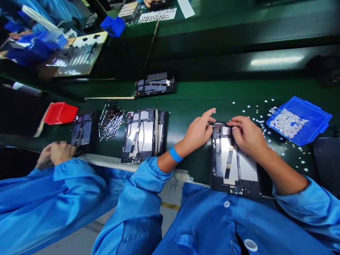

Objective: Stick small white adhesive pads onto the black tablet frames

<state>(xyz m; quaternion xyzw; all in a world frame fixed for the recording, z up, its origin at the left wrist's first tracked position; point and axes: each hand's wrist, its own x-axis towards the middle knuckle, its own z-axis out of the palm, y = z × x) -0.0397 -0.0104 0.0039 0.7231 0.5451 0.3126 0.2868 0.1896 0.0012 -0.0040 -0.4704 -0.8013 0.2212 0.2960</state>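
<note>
An opened tablet body (235, 166) with silver plates and black ribbon cables lies on the green bench in front of me. My left hand (199, 131) rests at its top left corner, forefinger stretched out, the other fingers curled against the frame. My right hand (245, 134) is curled over the top edge, fingertips pressed together on a small part I cannot make out. A blue band (175, 154) circles my left wrist.
A blue tray (299, 120) of small white pieces sits at the right, with scraps (261, 122) scattered around it. A stack of tablet bodies (142, 136), loose metal parts (111, 120), another unit (155, 84) and a red bin (60, 112) lie left. A co-worker's hands (55, 154) work at far left.
</note>
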